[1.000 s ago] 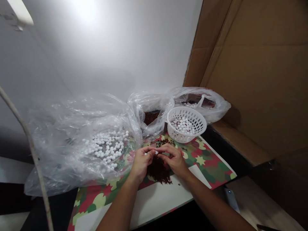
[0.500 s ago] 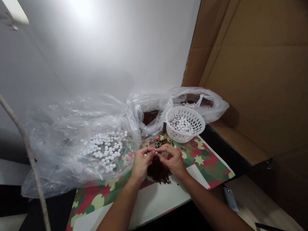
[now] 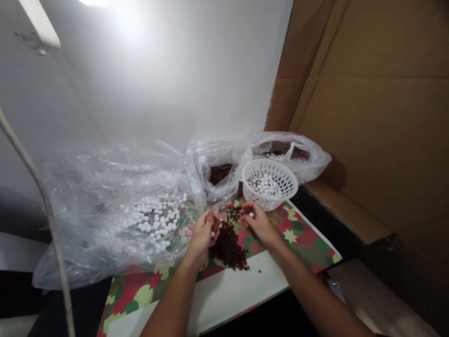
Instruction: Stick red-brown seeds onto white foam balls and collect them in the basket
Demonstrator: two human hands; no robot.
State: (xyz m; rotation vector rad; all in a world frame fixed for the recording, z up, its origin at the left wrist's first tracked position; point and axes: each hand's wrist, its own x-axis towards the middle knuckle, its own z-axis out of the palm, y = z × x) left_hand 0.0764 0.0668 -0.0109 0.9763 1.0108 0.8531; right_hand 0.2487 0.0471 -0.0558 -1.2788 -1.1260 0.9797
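Note:
My left hand (image 3: 204, 232) is closed around a small white ball (image 3: 213, 233), which peeks out between the fingers. To its right, my right hand (image 3: 257, 222) pinches another white ball (image 3: 251, 215) just in front of the basket. Between and below the hands lies a pile of small dark reddish-brown pieces (image 3: 229, 248) on the patterned sheet. The white slotted plastic basket (image 3: 270, 203) holds many similar white balls, a few with dark red marks.
A clear plastic bag (image 3: 87, 201) with many white balls spreads at left. Behind, another bag (image 3: 219, 174) holds brown pieces, and a third (image 3: 317, 161) has more balls. Cardboard (image 3: 372, 103) walls the right side; a phone (image 3: 336, 289) lies low right. A cable (image 3: 45, 201) hangs at left.
My hands were together over the brown pile, fingers meeting at a white ball. Now they are apart: the right has moved right towards the basket with a ball, the left has drawn slightly left.

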